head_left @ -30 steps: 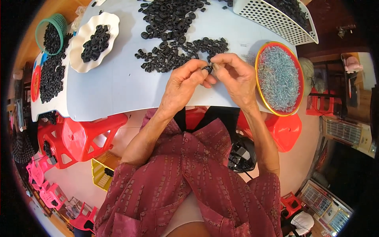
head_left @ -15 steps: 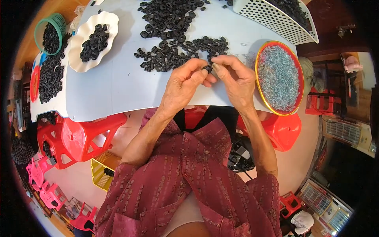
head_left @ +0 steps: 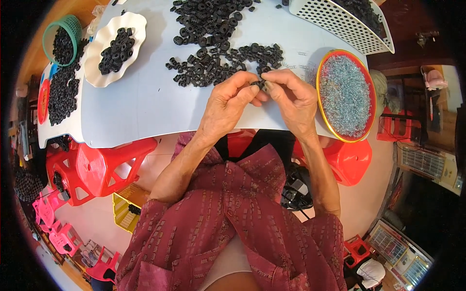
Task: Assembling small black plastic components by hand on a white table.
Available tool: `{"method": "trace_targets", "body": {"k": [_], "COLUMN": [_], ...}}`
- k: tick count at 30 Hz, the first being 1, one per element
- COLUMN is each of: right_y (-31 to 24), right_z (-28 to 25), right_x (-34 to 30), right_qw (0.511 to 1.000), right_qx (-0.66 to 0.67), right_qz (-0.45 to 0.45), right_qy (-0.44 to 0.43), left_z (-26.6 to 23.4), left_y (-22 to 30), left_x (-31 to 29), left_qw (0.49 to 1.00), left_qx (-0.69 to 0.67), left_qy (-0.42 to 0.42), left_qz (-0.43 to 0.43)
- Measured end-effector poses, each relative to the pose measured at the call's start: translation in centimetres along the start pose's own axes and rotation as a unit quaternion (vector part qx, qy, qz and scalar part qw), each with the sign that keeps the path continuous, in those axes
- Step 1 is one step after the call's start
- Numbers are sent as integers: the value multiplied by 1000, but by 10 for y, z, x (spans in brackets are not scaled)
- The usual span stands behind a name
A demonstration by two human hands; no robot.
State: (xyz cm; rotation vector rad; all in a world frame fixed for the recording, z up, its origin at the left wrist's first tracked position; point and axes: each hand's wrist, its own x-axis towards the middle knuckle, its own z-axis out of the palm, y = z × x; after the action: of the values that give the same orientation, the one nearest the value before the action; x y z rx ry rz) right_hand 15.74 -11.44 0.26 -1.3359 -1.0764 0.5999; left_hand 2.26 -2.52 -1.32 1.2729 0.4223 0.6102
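Observation:
My left hand [head_left: 228, 102] and my right hand [head_left: 293, 99] meet fingertip to fingertip over the near part of the pale table [head_left: 145, 109]. Pinched between the left thumb and fingers is a small round black plastic part [head_left: 258, 84]. The right thumb and forefinger close on the same part from the other side; whether they also hold a smaller piece is hidden. Just beyond the fingers lies a loose heap of small black plastic parts [head_left: 201, 68]. To the right of my right hand stands a red, gold-rimmed tray [head_left: 319, 87] full of tiny clear bluish pieces [head_left: 345, 94].
At the left a scalloped white dish [head_left: 94, 72] holds more black parts, beside a tipped green basket [head_left: 73, 31]. A white perforated basket [head_left: 335, 24] sits at the far right. Red stools [head_left: 104, 169] and a yellow crate [head_left: 121, 213] stand below the table edge.
Both hands stay in nearly the same place, with the fingers shifting slightly around the black part. The whole scene has drifted a little in the picture.

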Motion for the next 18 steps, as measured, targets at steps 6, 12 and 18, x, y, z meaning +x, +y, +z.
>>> {"method": "trace_targets", "body": {"k": [6, 12, 18], "right_y": [5, 5, 6], "right_z": [2, -1, 2], "right_x": [-5, -8, -10], "right_qw": [999, 996, 993], "right_qx": [43, -57, -50], "right_qz": [2, -37, -62], "right_qy": [26, 56, 86], "left_z": [4, 15, 14], "left_y": [-1, 4, 2], "left_x": [-1, -4, 3], "left_qw": [999, 996, 957], "left_qx": [48, 92, -235], "left_qy": [-3, 15, 2], "left_qz": [11, 14, -169]}}
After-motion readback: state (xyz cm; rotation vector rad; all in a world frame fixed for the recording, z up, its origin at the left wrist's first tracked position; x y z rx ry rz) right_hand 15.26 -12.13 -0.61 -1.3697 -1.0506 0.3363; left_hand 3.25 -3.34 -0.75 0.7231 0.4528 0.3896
